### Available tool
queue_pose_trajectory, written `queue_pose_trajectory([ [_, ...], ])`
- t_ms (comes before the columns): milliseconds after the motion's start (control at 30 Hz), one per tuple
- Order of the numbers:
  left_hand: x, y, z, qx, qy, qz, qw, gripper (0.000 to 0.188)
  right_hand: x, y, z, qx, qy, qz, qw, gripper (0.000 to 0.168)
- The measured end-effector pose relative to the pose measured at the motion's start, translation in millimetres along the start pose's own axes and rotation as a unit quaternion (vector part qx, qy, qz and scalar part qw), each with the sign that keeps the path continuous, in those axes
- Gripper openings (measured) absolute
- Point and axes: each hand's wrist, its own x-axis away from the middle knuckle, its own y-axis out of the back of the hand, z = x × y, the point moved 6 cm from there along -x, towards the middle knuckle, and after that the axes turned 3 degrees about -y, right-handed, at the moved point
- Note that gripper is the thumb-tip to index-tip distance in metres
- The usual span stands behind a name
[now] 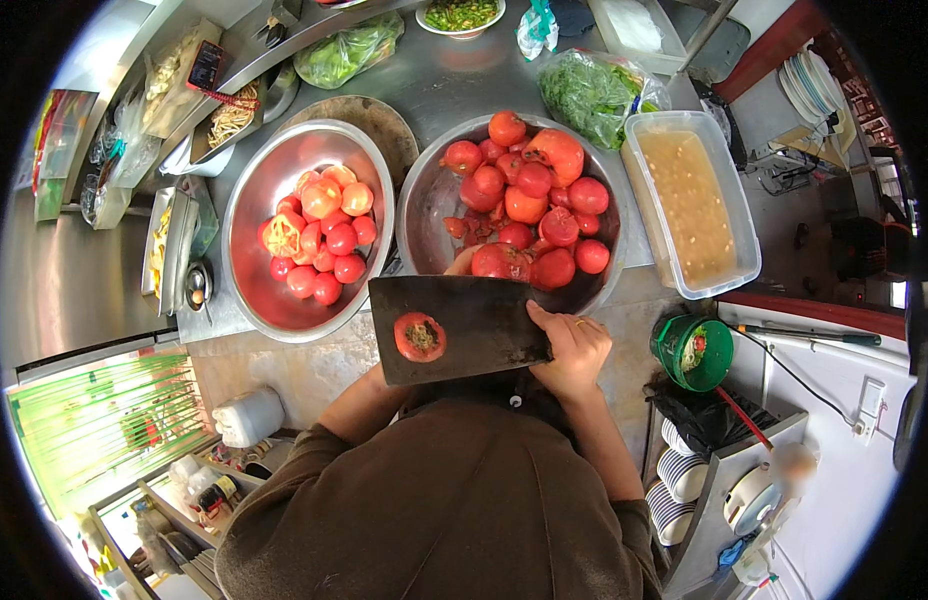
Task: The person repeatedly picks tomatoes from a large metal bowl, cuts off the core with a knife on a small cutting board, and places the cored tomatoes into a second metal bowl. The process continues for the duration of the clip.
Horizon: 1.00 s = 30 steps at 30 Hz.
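My right hand point(573, 346) grips a dark, wide-bladed cleaver point(486, 322), its broad face turned up towards me. A cut tomato stem end point(420, 337) with a greenish-brown scar lies on the blade. Most of my left hand point(462, 260) is hidden behind the cleaver; a finger shows along the side of a large tomato point(500, 262), which it holds at the near side of the right steel bowl point(434, 225). That bowl holds several whole tomatoes and cut scraps. In the left steel bowl point(246, 202) are several tomatoes point(341, 239), some with cut faces showing.
A plastic tub of cloudy brown liquid point(689, 202) stands right of the bowls. Behind are bagged greens point(595, 94), a plate of chopped green peppers point(462, 15) and a round wooden board point(359, 116). A green bucket point(708, 360) sits lower right.
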Motion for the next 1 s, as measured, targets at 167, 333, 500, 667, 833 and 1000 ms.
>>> queue_pose_trajectory([
  [167, 9, -2, -19, 0.063, -0.038, -0.009, 0.997, 0.047, 14, -9, -36, 0.032, -0.042, -0.012, 0.999, 0.051],
  [333, 14, 17, -40, -0.153, -0.053, -0.02, 0.987, 0.073, 28, -13, -76, 0.102, -0.259, 0.093, 0.956, 0.03],
  [500, 9, 38, -26, -0.2, -0.068, -0.029, 0.977, 0.082, 3, -8, -23, -0.046, -0.128, 0.078, 0.988, 0.051],
  [667, 10, 4, -27, -0.058, -0.065, -0.009, 0.996, 0.055, -12, -15, 4, -0.058, -0.026, 0.089, 0.994, 0.061],
  [833, 14, 34, -15, -0.041, -0.046, -0.037, 0.997, 0.043, -4, -23, -8, 0.006, -0.018, 0.062, 0.998, 0.058],
  [1000, 22, 38, -42, -0.097, -0.077, -0.046, 0.991, 0.056, 26, -26, -60, 0.093, -0.181, 0.117, 0.972, 0.038],
])
